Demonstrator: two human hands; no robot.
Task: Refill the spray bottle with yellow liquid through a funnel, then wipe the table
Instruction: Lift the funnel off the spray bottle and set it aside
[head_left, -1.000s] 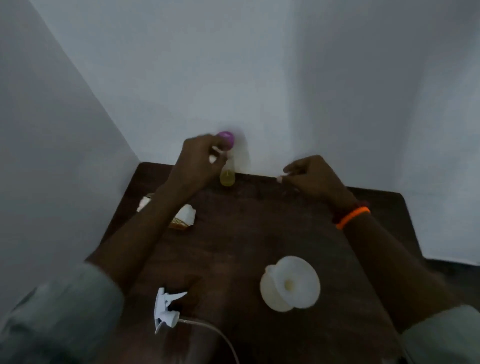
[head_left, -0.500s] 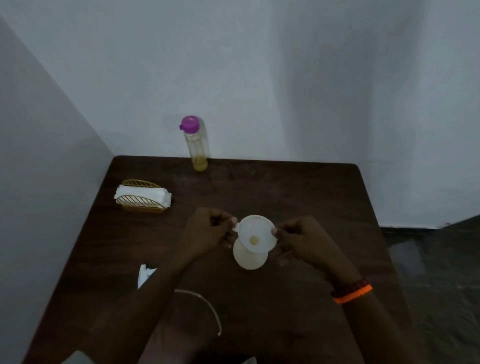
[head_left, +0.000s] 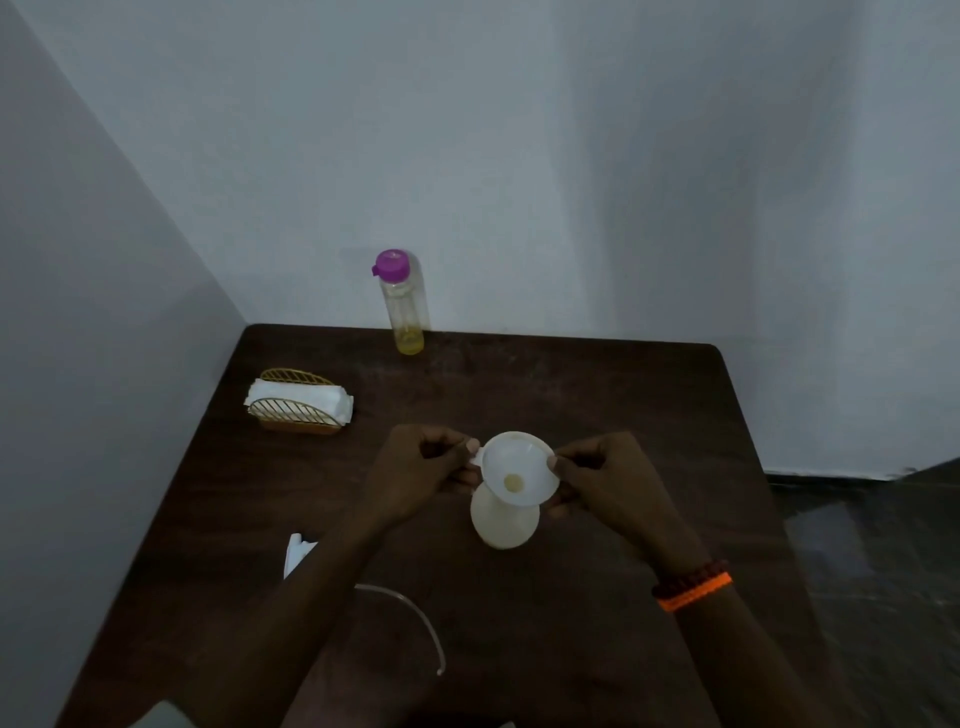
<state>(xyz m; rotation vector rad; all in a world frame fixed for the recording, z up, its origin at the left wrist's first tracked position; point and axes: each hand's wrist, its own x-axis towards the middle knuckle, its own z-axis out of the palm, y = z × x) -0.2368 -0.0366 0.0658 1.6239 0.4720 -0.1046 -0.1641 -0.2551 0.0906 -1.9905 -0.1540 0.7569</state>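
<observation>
Nearest us, the spray head (head_left: 297, 552) and its tube (head_left: 415, 618) lay on the table (head_left: 597, 395). At mid-table our left hand (head_left: 415, 475) pinched the funnel (head_left: 519, 475) by its tab and our right hand (head_left: 613, 483) pinched its rim, funnel seated in the white spray bottle (head_left: 503, 522). Further left, the napkin holder (head_left: 298, 402). Far back stood the purple-capped bottle (head_left: 401, 301), a little yellow liquid inside.

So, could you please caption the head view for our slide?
Both hands, left and right, pinch a white funnel seated in the spray bottle.
</observation>
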